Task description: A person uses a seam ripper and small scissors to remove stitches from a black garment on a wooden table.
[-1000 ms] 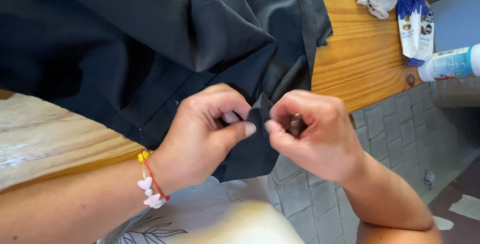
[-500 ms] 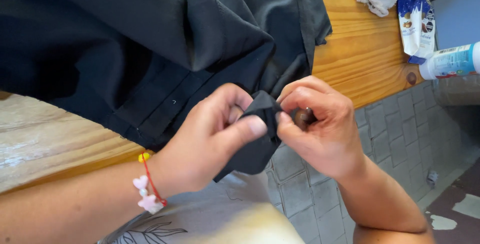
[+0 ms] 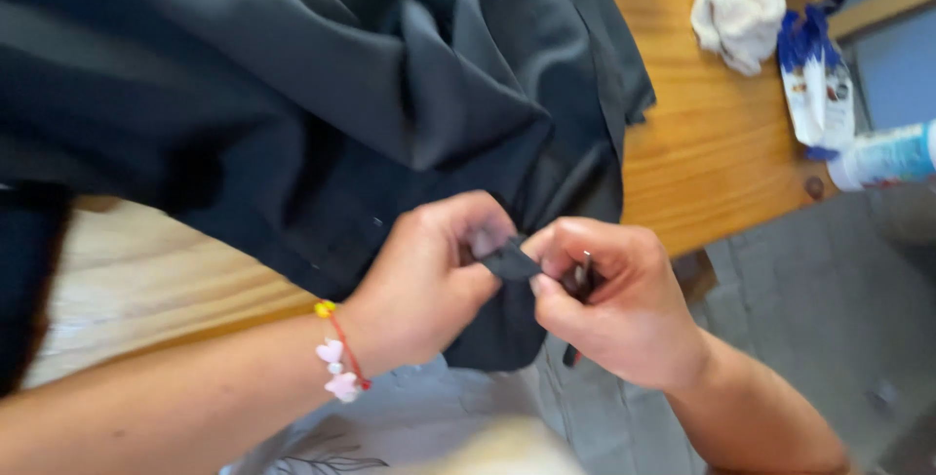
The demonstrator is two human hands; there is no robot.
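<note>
I see the wooden desk point(image 3: 721, 153) carrying a big black garment point(image 3: 292, 95), its hem hanging over the near edge. My left hand point(image 3: 429, 280) pinches a fold of that hem, fingers closed tight. My right hand point(image 3: 614, 304) grips it too, clamping a small dark tool point(image 3: 583, 275).

place: home room | cues: wooden table point(image 3: 721, 143); tiled floor point(image 3: 829, 299); crumpled cloth point(image 3: 738, 5); spray bottle point(image 3: 882, 156)
</note>
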